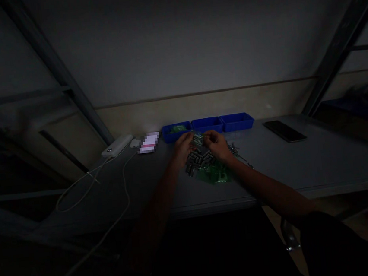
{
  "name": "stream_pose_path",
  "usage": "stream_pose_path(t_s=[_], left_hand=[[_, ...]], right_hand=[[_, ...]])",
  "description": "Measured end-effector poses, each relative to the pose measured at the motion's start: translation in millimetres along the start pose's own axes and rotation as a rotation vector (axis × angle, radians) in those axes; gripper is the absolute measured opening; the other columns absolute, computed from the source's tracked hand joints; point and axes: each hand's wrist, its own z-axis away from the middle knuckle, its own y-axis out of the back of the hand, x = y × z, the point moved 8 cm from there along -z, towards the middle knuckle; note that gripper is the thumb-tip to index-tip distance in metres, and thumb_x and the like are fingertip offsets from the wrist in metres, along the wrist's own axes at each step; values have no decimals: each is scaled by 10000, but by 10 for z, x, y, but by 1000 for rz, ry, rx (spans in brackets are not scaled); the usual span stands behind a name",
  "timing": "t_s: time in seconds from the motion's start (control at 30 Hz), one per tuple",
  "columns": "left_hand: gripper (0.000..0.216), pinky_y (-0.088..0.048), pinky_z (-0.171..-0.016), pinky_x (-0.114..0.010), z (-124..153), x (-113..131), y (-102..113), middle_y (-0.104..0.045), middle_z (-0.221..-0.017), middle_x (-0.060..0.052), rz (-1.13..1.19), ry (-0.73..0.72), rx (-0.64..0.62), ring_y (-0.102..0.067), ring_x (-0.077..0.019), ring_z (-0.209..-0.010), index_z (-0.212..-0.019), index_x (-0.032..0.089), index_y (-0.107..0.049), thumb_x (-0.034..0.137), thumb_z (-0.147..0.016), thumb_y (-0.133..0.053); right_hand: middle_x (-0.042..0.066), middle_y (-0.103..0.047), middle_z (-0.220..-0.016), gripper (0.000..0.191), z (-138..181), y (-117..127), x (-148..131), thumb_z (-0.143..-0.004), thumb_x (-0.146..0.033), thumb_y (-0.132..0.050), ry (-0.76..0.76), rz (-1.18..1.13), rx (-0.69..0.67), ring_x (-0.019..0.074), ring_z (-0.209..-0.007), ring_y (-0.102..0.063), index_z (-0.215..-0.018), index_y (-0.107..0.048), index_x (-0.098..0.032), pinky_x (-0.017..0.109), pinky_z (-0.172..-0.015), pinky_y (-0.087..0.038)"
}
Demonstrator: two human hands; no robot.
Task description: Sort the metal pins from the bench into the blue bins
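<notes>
The scene is very dim. My left hand (184,147) and my right hand (217,145) meet above a heap of small grey cylindrical parts (199,160) on a grey table (303,161). Both hands have their fingers curled round a small greenish piece (199,139) held between them. Green plastic bags or sheets (215,175) lie under and in front of the heap. Some thin dark pins (239,153) lie just right of my right hand.
Three blue bins (207,125) stand in a row behind the hands; the left one holds green pieces. A dark phone (284,131) lies at right. A white power bank (117,146) with white cables (87,182) sits at left. Metal shelf frames stand on both sides.
</notes>
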Motion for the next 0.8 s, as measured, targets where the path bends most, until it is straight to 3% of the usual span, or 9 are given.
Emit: stream_pose_path(t_s=[0.1, 0.2, 0.3, 0.5, 0.67, 0.8], left_hand=[[208, -453, -597, -218, 30, -76, -95, -658, -828, -42, 2, 68, -92, -596, -102, -636, -857, 155, -629, 310, -726, -672], [203, -447, -603, -213, 5, -81, -82, -648, -763, -32, -69, 10, -117, -581, -98, -616, -834, 142, -627, 294, -709, -680], [185, -445, -602, -223, -38, 1, -38, -632, -698, -18, -280, -147, -121, -578, -124, -624, -811, 151, -631, 287, -695, -678], [156, -444, -755, -267, 33, 223, -97, -649, -821, -33, -698, -476, -77, -589, -175, -783, -848, 200, -672, 148, -719, -601], [162, -433, -803, -275, 97, 277, -109, -620, -815, -41, -721, -529, -6, -567, -183, -775, -863, 216, -696, 178, -729, -613], [123, -424, -806, -266, 76, 274, -84, -641, -846, -45, -635, -504, 0, -569, -187, -811, -838, 213, -687, 239, -725, -646]], right_hand=[[-12, -548, -658, 190, -31, 62, 17, -695, -333, -470, -29, -31, 44, 126, -597, -512, -805, -526, -188, 256, -591, -431], [-8, -554, -674, 168, -29, 67, -36, -678, -333, -505, 0, 13, 14, 130, -627, -511, -766, -523, -191, 260, -613, -427], [1, -564, -696, 208, -10, 41, -88, -674, -385, -558, 43, 126, -53, 137, -657, -514, -730, -536, -186, 268, -635, -418], [7, -577, -690, 353, -34, 65, 15, -692, -535, -570, -32, 226, -72, 147, -673, -519, -687, -559, -182, 287, -668, -413], [33, -607, -759, 386, -42, 51, -57, -722, -559, -540, 32, 204, -61, 161, -723, -538, -754, -595, -178, 301, -708, -426], [46, -617, -800, 303, -17, 70, -169, -752, -466, -544, 124, 272, -19, 156, -710, -542, -823, -596, -176, 295, -696, -436]])
